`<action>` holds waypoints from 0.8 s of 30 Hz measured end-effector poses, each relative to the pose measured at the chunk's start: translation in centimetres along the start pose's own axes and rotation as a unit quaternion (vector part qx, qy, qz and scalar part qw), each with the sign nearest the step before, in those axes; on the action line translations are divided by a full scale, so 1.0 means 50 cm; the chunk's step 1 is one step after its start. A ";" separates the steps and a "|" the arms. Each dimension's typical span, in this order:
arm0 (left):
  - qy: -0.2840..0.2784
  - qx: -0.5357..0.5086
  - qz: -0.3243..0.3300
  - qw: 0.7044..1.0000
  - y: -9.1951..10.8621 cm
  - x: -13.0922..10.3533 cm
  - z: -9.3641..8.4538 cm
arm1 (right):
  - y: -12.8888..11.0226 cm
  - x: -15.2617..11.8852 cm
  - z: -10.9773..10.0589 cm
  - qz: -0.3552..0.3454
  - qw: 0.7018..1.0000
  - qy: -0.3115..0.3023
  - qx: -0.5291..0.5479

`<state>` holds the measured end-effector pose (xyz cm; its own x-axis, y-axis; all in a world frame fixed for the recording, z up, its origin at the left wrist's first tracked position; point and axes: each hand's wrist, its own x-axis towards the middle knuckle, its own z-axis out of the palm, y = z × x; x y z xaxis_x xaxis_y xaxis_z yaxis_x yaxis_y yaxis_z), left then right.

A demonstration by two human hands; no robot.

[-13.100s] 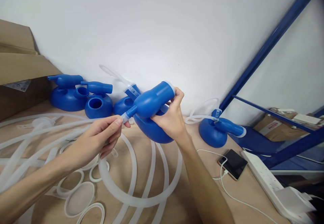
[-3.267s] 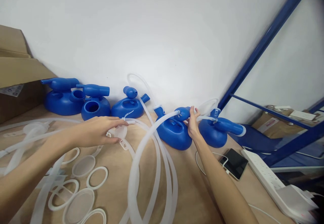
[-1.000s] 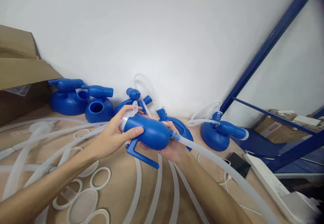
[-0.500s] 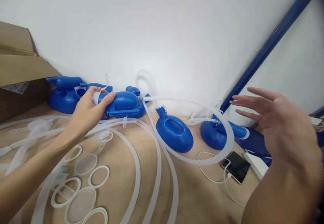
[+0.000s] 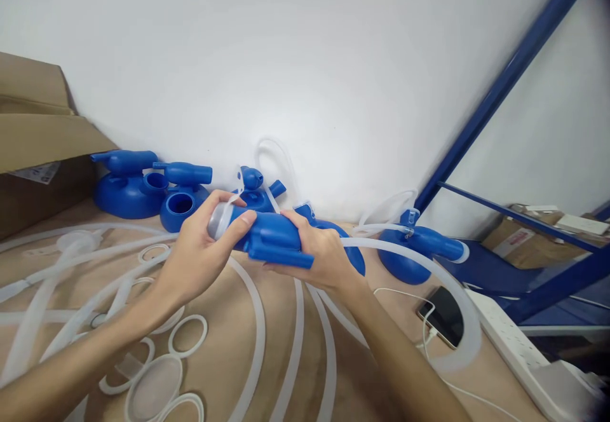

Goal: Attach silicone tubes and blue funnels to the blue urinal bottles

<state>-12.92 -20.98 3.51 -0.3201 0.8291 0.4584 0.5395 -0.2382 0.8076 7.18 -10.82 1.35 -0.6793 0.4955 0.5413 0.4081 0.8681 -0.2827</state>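
Observation:
A blue plastic bottle part (image 5: 276, 234) with a side handle is held up above the table between both hands. My left hand (image 5: 204, 238) is closed round its left end, by a translucent white cap (image 5: 220, 220) with a strap. My right hand (image 5: 324, 250) wraps round its right end, hiding the tip there. A translucent white tube (image 5: 419, 253) comes out from behind my right hand and curves to the right. Behind the hands stand a blue base with a small blue piece (image 5: 251, 178) and, partly hidden, a flat blue bottle (image 5: 352, 253).
More blue bottles (image 5: 128, 196) stand at the wall, left beside a cardboard box (image 5: 42, 136). Tubes and white rings (image 5: 188, 335) lie in front. At right are a blue bottle with hose (image 5: 405, 263), a phone (image 5: 443, 314), a power strip (image 5: 509, 346) and a blue rack (image 5: 515, 79).
My right hand has come in from the right and closed on the blue bottle part. My left hand has moved it right and nearer. The white tube's loop has shifted right.

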 end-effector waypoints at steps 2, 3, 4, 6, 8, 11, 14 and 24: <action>0.000 0.003 0.051 0.999 -0.007 -0.008 0.004 | 0.005 -0.003 0.006 0.019 0.995 -0.003 0.094; -0.010 0.001 0.073 0.997 -0.011 -0.011 0.006 | 0.005 -0.004 0.007 0.019 0.990 -0.010 0.139; -0.023 -0.003 0.091 0.996 -0.015 -0.014 0.008 | 0.006 -0.003 0.009 0.014 0.984 -0.019 0.177; -0.053 -0.018 0.116 0.992 -0.023 -0.017 0.011 | 0.007 -0.002 0.008 -0.002 0.975 -0.035 0.218; -0.076 -0.036 0.123 0.989 -0.030 -0.019 0.015 | 0.007 0.000 0.003 -0.005 0.973 -0.045 0.226; -0.087 -0.041 0.123 0.988 -0.040 -0.021 0.023 | 0.004 -0.001 -0.013 0.006 0.972 -0.067 0.225; -0.080 -0.029 0.152 0.985 -0.045 -0.028 0.031 | -0.002 -0.004 -0.032 0.016 0.964 -0.098 0.246; -0.092 0.024 0.310 0.946 -0.004 -0.045 0.003 | 0.007 -0.008 -0.044 0.010 0.934 -0.147 0.325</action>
<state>-12.19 -22.71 2.28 0.2077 0.6131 0.7622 0.6153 -0.6876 0.3854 8.92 -10.78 2.80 -0.8525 0.4154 0.3174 0.0310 0.6462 -0.7625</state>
